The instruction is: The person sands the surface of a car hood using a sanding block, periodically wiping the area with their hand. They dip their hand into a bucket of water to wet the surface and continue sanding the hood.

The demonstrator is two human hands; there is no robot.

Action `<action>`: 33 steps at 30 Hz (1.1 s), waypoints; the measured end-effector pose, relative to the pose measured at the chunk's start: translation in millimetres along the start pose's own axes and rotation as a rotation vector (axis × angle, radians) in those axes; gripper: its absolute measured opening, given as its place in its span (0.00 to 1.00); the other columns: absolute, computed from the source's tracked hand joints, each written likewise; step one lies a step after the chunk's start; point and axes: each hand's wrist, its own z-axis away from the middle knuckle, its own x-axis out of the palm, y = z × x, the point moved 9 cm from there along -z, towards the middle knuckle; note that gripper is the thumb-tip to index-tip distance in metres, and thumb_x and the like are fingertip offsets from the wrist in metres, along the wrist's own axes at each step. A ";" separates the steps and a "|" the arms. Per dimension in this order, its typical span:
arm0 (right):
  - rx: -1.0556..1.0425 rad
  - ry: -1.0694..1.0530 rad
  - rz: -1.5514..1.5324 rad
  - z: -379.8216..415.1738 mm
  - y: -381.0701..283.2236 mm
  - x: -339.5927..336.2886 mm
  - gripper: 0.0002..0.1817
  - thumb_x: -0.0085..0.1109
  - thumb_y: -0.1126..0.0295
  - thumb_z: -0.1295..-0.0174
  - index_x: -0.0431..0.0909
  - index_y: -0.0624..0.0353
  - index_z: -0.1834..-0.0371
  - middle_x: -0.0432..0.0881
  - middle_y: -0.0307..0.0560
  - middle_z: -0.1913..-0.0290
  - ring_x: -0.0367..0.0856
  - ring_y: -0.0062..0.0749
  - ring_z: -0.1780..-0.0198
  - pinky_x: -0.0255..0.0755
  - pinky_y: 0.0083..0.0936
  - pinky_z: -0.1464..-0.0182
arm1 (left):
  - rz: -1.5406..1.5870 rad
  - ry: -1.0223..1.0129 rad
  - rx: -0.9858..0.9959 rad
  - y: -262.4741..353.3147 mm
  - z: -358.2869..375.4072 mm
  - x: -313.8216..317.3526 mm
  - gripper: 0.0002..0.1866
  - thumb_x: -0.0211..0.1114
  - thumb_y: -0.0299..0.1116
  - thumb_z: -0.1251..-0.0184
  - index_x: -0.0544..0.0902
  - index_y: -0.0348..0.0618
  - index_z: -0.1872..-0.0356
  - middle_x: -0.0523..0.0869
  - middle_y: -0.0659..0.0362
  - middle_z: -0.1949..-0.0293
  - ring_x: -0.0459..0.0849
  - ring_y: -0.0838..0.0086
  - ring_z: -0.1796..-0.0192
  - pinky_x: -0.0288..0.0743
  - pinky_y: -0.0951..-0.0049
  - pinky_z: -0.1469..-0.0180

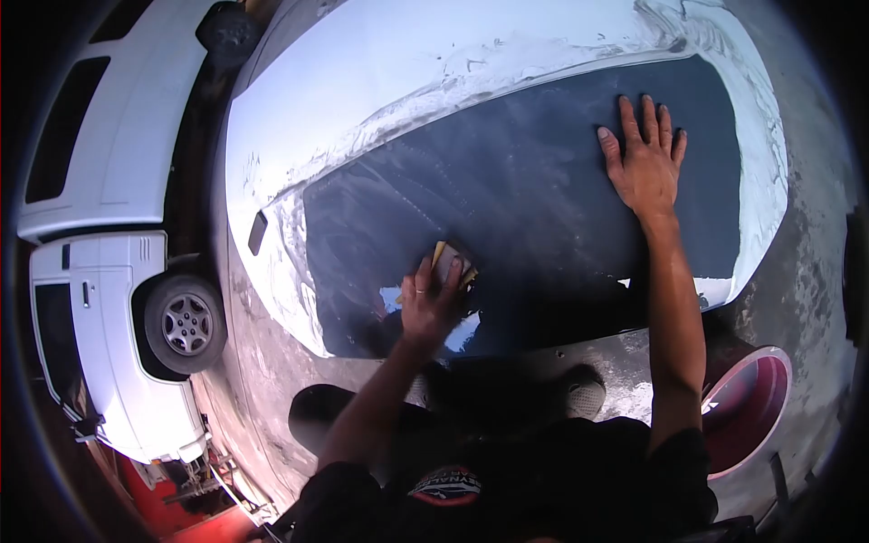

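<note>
A large white panel [344, 54] carries a dark, smooth area [534, 181] with faint pale streaks and smears along its border. Near the lower left part of that dark area, my left hand [431, 303] is closed on a small grey block [451, 261] with a yellowish edge, pressed to the surface. Reflective pale patches show beside the fingers. My right hand [647, 167] lies flat on the dark area at the upper right, fingers spread, holding nothing.
A white vehicle [118, 317] with a wheel [186, 324] stands on the left. At the lower right, a round red container [747, 412] sits on the stained grey floor [810, 262]. Red items lie at the lower left.
</note>
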 end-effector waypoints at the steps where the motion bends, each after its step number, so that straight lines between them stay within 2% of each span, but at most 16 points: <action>1: -0.003 0.027 -0.028 1.0 1.5 1.1 0.34 0.44 0.41 0.26 0.66 0.44 0.22 0.61 0.53 0.20 0.52 0.54 0.18 0.39 0.61 0.21 | 0.060 -0.037 0.046 -7.5 -0.4 0.4 0.23 0.59 0.39 0.25 0.76 0.50 0.31 0.77 0.42 0.37 0.75 0.48 0.34 0.67 0.49 0.31; 5: -0.020 0.075 -0.069 3.0 5.0 0.8 0.33 0.45 0.42 0.26 0.67 0.45 0.23 0.61 0.54 0.20 0.53 0.55 0.19 0.39 0.62 0.21 | -0.055 -0.043 -0.608 -172.5 -81.7 19.8 0.23 0.61 0.36 0.27 0.78 0.47 0.32 0.78 0.39 0.39 0.77 0.47 0.41 0.69 0.56 0.36; 8: 0.006 0.038 -0.025 0.8 2.6 -2.3 0.34 0.43 0.40 0.25 0.66 0.43 0.22 0.61 0.52 0.20 0.52 0.54 0.18 0.38 0.60 0.20 | -0.050 -0.013 -0.641 -163.0 -75.3 25.7 0.24 0.62 0.35 0.28 0.78 0.48 0.32 0.81 0.40 0.41 0.79 0.49 0.46 0.70 0.54 0.39; 10: 0.018 0.043 -0.026 -2.7 2.4 -5.5 0.34 0.43 0.40 0.25 0.65 0.43 0.22 0.61 0.51 0.20 0.52 0.54 0.18 0.38 0.60 0.20 | 0.055 0.135 -0.208 -56.8 -51.0 6.4 0.25 0.63 0.33 0.30 0.78 0.48 0.32 0.81 0.41 0.41 0.80 0.52 0.48 0.71 0.53 0.42; 13: -0.002 0.026 -0.031 3.3 1.0 -1.1 0.34 0.42 0.40 0.25 0.65 0.43 0.22 0.60 0.51 0.20 0.52 0.54 0.18 0.37 0.59 0.20 | 0.062 -0.044 0.003 5.2 -21.4 23.9 0.26 0.64 0.32 0.32 0.78 0.48 0.32 0.81 0.42 0.40 0.80 0.53 0.45 0.71 0.52 0.41; 14: -0.009 0.037 -0.041 2.6 4.7 -0.1 0.34 0.42 0.39 0.25 0.65 0.43 0.21 0.60 0.51 0.20 0.52 0.54 0.18 0.37 0.59 0.20 | 0.522 -0.077 -0.198 -49.1 -20.8 70.2 0.26 0.64 0.32 0.32 0.78 0.48 0.32 0.81 0.41 0.41 0.80 0.52 0.45 0.71 0.52 0.41; 16: -0.015 0.033 -0.039 6.0 9.1 5.5 0.34 0.42 0.39 0.25 0.65 0.43 0.22 0.60 0.51 0.20 0.52 0.54 0.18 0.37 0.59 0.20 | 0.247 0.204 -0.333 -112.1 -99.9 35.2 0.25 0.64 0.32 0.32 0.78 0.48 0.33 0.81 0.41 0.43 0.80 0.50 0.46 0.71 0.51 0.43; 17: -0.031 0.044 -0.050 5.1 8.0 4.8 0.34 0.42 0.39 0.25 0.65 0.43 0.22 0.60 0.51 0.20 0.51 0.53 0.18 0.37 0.59 0.20 | 0.252 0.208 -0.329 -112.0 -123.4 29.1 0.25 0.64 0.32 0.32 0.78 0.48 0.33 0.81 0.41 0.43 0.80 0.50 0.46 0.71 0.51 0.43; 19: -0.024 0.045 -0.038 4.7 5.6 2.0 0.34 0.42 0.40 0.25 0.65 0.43 0.22 0.61 0.52 0.20 0.52 0.54 0.18 0.37 0.59 0.20 | -0.078 -0.001 -0.611 -135.3 -138.6 32.9 0.26 0.63 0.31 0.32 0.77 0.48 0.31 0.81 0.40 0.44 0.80 0.50 0.44 0.72 0.52 0.42; 21: -0.033 0.041 -0.012 3.6 4.4 1.0 0.34 0.40 0.40 0.25 0.64 0.45 0.21 0.60 0.53 0.20 0.52 0.54 0.18 0.39 0.60 0.20 | -0.022 0.109 -0.307 -61.7 -107.6 21.1 0.26 0.63 0.31 0.32 0.77 0.48 0.31 0.80 0.40 0.44 0.80 0.48 0.46 0.72 0.50 0.42; 23: -0.017 0.037 -0.019 2.6 2.7 -2.2 0.34 0.40 0.40 0.25 0.64 0.45 0.21 0.60 0.53 0.20 0.52 0.55 0.18 0.39 0.60 0.20 | 0.046 0.044 -0.105 24.5 -69.8 7.5 0.25 0.63 0.32 0.31 0.78 0.48 0.32 0.79 0.39 0.43 0.79 0.47 0.50 0.71 0.47 0.44; 24: -0.015 0.033 -0.021 3.5 0.7 -3.0 0.34 0.41 0.40 0.25 0.65 0.46 0.22 0.60 0.53 0.20 0.53 0.55 0.19 0.39 0.60 0.20 | 0.044 0.035 -0.118 15.4 -69.8 5.5 0.25 0.63 0.32 0.31 0.78 0.48 0.32 0.79 0.39 0.43 0.79 0.47 0.50 0.71 0.47 0.44; 26: -0.028 0.058 -0.044 1.9 1.4 -2.1 0.34 0.41 0.41 0.25 0.66 0.46 0.22 0.61 0.53 0.20 0.54 0.55 0.19 0.40 0.61 0.20 | 0.149 0.049 0.110 -4.0 -97.0 9.3 0.22 0.62 0.32 0.30 0.80 0.47 0.35 0.79 0.37 0.44 0.78 0.46 0.52 0.71 0.47 0.46; 28: -0.033 0.073 -0.064 8.0 5.4 -0.6 0.34 0.42 0.41 0.25 0.67 0.47 0.23 0.61 0.53 0.20 0.54 0.55 0.19 0.40 0.61 0.21 | 0.092 0.087 -0.298 -74.9 -151.3 18.3 0.23 0.60 0.33 0.28 0.78 0.44 0.34 0.79 0.37 0.43 0.77 0.47 0.50 0.70 0.49 0.44; 31: -0.043 0.100 -0.068 6.1 4.0 -2.7 0.33 0.42 0.42 0.25 0.68 0.48 0.24 0.62 0.54 0.21 0.55 0.56 0.20 0.41 0.61 0.21 | 0.013 0.036 -0.357 -73.1 -163.6 24.4 0.22 0.59 0.34 0.27 0.78 0.43 0.34 0.79 0.36 0.43 0.77 0.46 0.51 0.70 0.51 0.45; 33: -0.025 0.064 -0.068 3.6 4.7 -2.9 0.34 0.42 0.41 0.25 0.67 0.48 0.23 0.62 0.54 0.21 0.54 0.56 0.19 0.40 0.60 0.20 | 0.095 0.077 -0.220 0.0 -116.2 8.5 0.23 0.58 0.37 0.25 0.78 0.44 0.33 0.82 0.42 0.42 0.79 0.46 0.44 0.66 0.52 0.38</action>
